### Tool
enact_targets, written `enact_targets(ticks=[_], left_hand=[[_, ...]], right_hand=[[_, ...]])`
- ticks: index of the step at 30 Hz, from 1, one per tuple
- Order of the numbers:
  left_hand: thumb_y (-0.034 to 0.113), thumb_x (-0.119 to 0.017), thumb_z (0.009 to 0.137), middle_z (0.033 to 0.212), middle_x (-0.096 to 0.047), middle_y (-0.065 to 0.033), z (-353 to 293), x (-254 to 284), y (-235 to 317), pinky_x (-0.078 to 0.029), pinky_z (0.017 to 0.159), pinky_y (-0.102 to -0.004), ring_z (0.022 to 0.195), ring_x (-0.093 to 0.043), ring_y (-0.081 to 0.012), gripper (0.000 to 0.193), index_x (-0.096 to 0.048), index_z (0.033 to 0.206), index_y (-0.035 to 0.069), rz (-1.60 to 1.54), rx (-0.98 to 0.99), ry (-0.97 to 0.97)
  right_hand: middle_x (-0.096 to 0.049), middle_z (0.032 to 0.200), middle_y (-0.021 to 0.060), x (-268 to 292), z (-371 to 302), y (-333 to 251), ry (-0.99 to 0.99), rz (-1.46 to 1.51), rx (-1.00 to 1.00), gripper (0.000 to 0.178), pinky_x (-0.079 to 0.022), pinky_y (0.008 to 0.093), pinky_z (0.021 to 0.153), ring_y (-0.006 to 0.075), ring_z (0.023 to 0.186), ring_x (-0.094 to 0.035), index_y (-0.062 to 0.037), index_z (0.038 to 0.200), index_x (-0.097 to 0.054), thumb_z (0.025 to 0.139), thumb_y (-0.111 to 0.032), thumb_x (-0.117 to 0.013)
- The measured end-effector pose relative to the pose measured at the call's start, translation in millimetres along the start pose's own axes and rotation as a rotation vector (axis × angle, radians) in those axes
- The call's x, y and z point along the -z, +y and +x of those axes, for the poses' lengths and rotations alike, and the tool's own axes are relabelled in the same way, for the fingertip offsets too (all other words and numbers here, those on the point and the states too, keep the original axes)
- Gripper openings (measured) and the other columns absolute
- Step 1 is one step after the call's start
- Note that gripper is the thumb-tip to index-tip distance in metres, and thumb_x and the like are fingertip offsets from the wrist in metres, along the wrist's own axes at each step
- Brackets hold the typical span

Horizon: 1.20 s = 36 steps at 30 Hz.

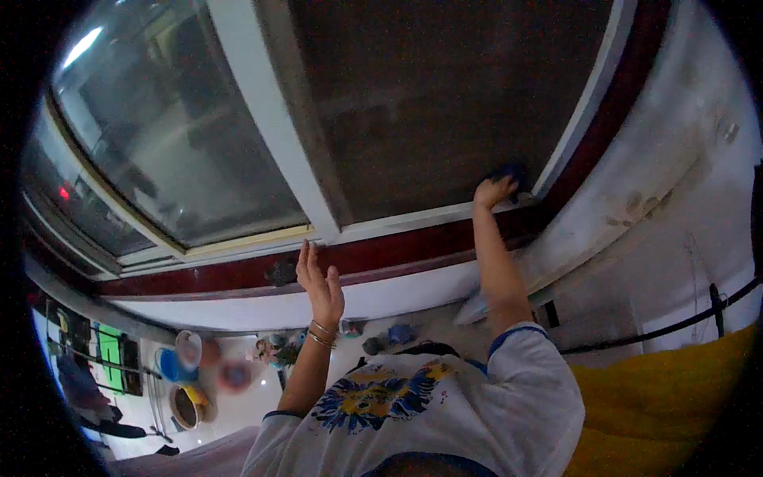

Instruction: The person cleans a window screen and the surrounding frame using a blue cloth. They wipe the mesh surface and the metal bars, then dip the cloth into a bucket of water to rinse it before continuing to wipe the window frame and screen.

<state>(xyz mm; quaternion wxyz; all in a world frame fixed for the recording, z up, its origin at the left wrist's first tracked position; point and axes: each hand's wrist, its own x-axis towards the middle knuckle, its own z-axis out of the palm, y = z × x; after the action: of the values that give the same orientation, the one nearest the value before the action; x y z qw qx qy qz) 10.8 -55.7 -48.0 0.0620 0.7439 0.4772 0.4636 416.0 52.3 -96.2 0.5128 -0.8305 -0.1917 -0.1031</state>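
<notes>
My right hand (494, 191) reaches to the lower right corner of the window, its fingers closed on a dark blue cloth (509, 175). That cloth lies against the dark pane (429, 103) and the white window frame (429, 217). My left hand (318, 282) is held up with its fingers stretched out and nothing in it. Bangles circle the left wrist. The fingertips are close to the dark red sill (373, 256); whether they touch it I cannot tell. Beside them on the sill is a small dark lump (280, 273), its kind unclear.
Reflective glass panes (175, 127) fill the left. Below the sill, a blue bucket (176, 364), a yellow-and-brown basin (187, 407) and several small items stand on the floor. Yellow fabric (668, 405) lies at right, near a dark rail (675, 332) and a stained wall (660, 199).
</notes>
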Motion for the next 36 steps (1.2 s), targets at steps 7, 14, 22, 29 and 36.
enact_targets(ticks=[7,14,22,29,36], left_hand=[[0.024,-0.037,0.092,0.139,-0.028,-0.0173,-7,30,-17,-0.02,0.103,-0.0437,0.126,-0.027,-0.0334,0.048,-0.03,0.134,0.003,-0.008,0.055,0.027],[0.021,-0.043,0.089,0.137,-0.03,-0.019,-5,45,-23,-0.022,0.1,-0.0435,0.121,-0.031,-0.0333,0.049,-0.033,0.132,0.003,-0.034,0.024,0.052],[0.013,-0.052,0.084,0.13,-0.04,-0.0166,19,43,-14,-0.026,0.098,-0.0414,0.117,-0.038,-0.031,0.049,-0.036,0.13,0.006,-0.121,-0.077,-0.009],[0.014,-0.056,0.084,0.121,-0.048,-0.014,53,5,31,-0.039,0.087,-0.0323,0.105,-0.049,-0.0244,0.047,-0.041,0.127,0.004,-0.496,0.03,-0.063],[0.02,-0.059,0.086,0.117,-0.05,-0.0116,74,-16,59,-0.043,0.082,-0.0277,0.101,-0.05,-0.0163,0.052,-0.037,0.128,-0.001,-1.023,0.424,-0.33]], right_hand=[[-0.025,0.127,0.035,-22,-118,-71,-0.103,0.2,-0.254,0.041,-0.03,0.0451,0.097,0.0438,0.115,-0.035,0.0115,0.12,-0.038,0.084,-0.005,-0.044],[-0.04,0.126,0.0211,-30,-227,-143,-0.39,0.828,-0.539,0.048,-0.035,0.0403,0.096,0.0338,0.116,-0.04,0.0054,0.128,-0.033,0.083,-0.007,-0.047],[-0.06,0.1,0.0105,65,-218,-149,-1.072,1.544,-0.946,0.026,-0.049,0.0359,0.08,0.0234,0.093,-0.059,-0.0033,0.105,-0.054,0.085,-0.016,-0.044],[-0.06,0.102,0.0129,117,-187,-153,-1.29,1.779,-0.958,0.034,-0.05,0.0385,0.079,0.0254,0.091,-0.06,-0.0019,0.109,-0.054,0.084,-0.024,-0.046],[-0.061,0.101,0.0124,119,-161,-133,-1.344,1.673,-0.684,0.038,-0.051,0.0376,0.078,0.0252,0.089,-0.061,-0.0029,0.111,-0.053,0.076,-0.017,-0.057]])
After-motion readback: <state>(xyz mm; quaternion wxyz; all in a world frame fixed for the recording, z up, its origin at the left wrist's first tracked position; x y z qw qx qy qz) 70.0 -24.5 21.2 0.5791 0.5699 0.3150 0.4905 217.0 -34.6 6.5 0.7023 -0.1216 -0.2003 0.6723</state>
